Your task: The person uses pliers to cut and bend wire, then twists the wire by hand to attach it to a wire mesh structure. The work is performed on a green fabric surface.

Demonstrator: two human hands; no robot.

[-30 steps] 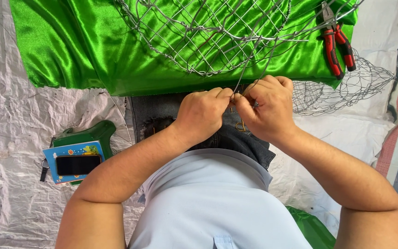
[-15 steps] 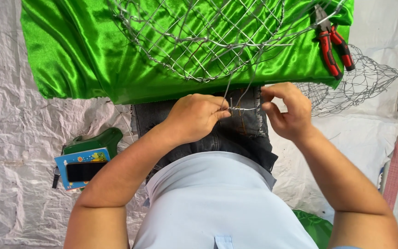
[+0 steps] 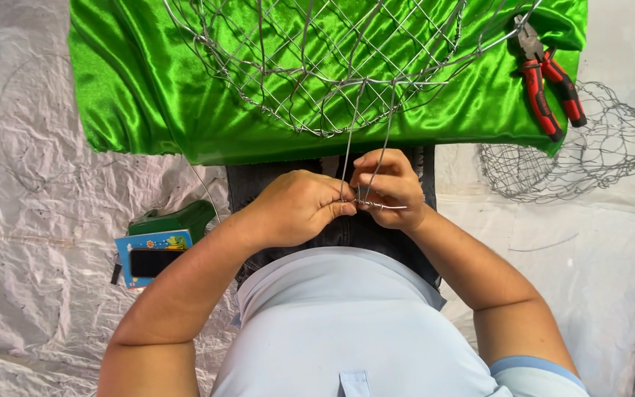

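The wire basket (image 3: 332, 66) is cut off by the top edge; its upper part cannot be seen. The green cloth (image 3: 148, 95) also runs past the top edge. The fingertips of the left hand (image 3: 295, 209) and right hand (image 3: 391, 187) cover the point where the two wire ends (image 3: 365, 158) meet, so the joint there cannot be made out. The phone (image 3: 156, 261) partly covers the blue card (image 3: 130, 254). The wire netting (image 3: 589, 158) runs off the right edge.

wire mesh (image 3: 317, 66) on cloth (image 3: 148, 88); pliers (image 3: 549, 84) right; phone (image 3: 154, 261) left
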